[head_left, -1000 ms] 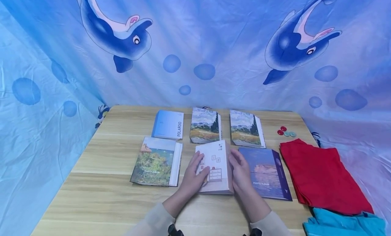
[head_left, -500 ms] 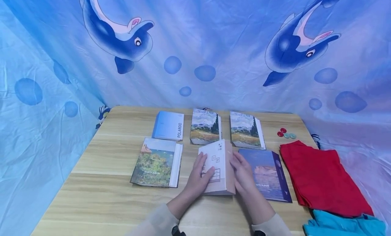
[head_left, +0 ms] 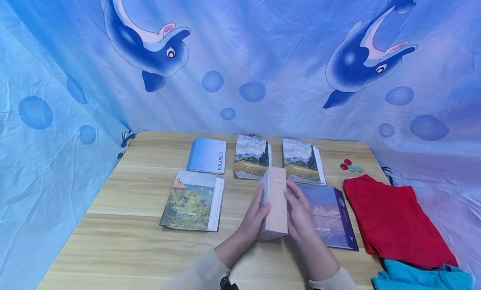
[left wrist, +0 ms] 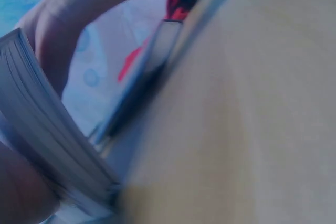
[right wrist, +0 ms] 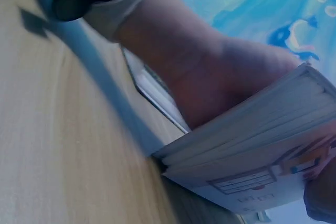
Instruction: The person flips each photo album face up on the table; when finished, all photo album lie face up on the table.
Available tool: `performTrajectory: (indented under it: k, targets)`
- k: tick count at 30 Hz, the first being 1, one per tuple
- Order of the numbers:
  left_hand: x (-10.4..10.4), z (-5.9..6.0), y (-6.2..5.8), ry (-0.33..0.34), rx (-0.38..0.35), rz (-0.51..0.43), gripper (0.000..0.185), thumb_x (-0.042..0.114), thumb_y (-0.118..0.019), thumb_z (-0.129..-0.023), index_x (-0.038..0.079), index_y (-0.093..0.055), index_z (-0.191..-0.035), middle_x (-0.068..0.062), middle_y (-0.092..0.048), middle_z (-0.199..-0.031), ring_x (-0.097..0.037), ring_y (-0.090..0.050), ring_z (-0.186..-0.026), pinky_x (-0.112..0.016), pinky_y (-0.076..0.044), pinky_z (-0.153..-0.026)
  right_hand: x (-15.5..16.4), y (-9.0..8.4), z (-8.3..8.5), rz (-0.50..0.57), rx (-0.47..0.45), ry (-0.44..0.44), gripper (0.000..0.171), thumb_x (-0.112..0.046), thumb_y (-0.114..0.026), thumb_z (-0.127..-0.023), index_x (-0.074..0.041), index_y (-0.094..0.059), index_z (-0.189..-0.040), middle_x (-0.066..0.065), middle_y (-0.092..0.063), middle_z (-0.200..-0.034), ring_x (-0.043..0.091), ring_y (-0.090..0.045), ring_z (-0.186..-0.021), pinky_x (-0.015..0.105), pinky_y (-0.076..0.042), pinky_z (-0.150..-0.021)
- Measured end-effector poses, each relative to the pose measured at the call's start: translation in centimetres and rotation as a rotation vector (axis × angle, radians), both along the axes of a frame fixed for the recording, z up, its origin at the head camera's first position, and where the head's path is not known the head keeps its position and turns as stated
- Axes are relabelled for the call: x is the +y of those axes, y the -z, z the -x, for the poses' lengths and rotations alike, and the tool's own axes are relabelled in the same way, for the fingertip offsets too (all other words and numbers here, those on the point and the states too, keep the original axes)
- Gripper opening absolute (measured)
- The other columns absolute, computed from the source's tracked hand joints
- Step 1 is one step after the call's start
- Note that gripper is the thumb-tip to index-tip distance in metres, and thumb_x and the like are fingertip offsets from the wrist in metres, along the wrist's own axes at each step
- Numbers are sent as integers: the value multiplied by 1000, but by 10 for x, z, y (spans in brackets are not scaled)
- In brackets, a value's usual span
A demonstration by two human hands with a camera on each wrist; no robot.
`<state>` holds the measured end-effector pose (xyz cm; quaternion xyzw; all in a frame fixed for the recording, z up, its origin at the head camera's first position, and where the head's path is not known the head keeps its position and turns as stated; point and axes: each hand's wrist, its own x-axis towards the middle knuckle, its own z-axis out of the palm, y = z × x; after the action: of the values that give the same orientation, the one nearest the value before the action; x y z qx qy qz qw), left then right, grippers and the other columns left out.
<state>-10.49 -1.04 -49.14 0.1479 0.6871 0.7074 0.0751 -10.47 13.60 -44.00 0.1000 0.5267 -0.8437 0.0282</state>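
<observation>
Pink-spined album [head_left: 275,202] standing on edge on wooden counter [head_left: 124,223], between left hand [head_left: 255,217] and right hand [head_left: 300,215], fingers clamping both covers. Best keeping pressure even, preventing toppling.

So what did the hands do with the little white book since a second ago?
Both hands, left hand and right hand, tipped the white album up from lying flat on the table until it stands on edge, its spine facing the head camera. They kept hold of it throughout. The other albums, the red cloth and the small round tokens stayed put.
</observation>
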Motion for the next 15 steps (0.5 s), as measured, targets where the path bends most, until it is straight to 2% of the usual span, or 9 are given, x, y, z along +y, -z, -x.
performTrajectory:
  k: [3, 5, 9, 12, 15]
  targets:
    - [-7, 3, -12, 18, -36, -97, 76, 28, -50, -103, 12, -8, -164, -15, -10, -169, -36, -20, -151, -55, -20, -121, -8, 2, 0, -34, 27, -2, 44, -9, -40, -108, -1, -41, -151, 12, -41, -153, 13, -56, -121, 25, -49, -102]
    - [-16, 6, -19, 14, -72, -138, 79, 25, -55, -101, 17, -9, -164, -12, -13, -169, -34, -25, -149, -51, -26, -120, -13, 7, 0, -73, 32, -34, 42, -9, -45, -107, -3, -47, -149, 10, -45, -152, 16, -57, -123, 29, -49, -104]
    - [-41, 9, -25, -45, -119, -121, 79, 19, -62, -99, 21, -16, -164, -11, -21, -167, -33, -28, -149, -49, -31, -118, -21, 25, 1, -190, -2, -147, 47, -12, -60, -101, -2, -49, -146, 14, -47, -151, 29, -51, -133, 42, -43, -112]
    - [-59, 9, -29, -113, -88, -66, 70, 11, -59, -100, 19, -27, -162, -12, -21, -167, -34, -23, -151, -51, -25, -120, -24, 40, 0, -245, -37, -187, 56, -14, -64, -99, 2, -44, -149, 21, -42, -154, 36, -39, -142, 49, -32, -118]
    - [-72, 11, -27, -182, -68, -10, 57, 7, -49, -102, 17, -39, -157, -10, -18, -168, -32, -17, -153, -52, -15, -123, -25, 49, 1, -270, -44, -188, 59, -15, -63, -100, 1, -40, -151, 22, -38, -157, 37, -33, -146, 50, -27, -121]
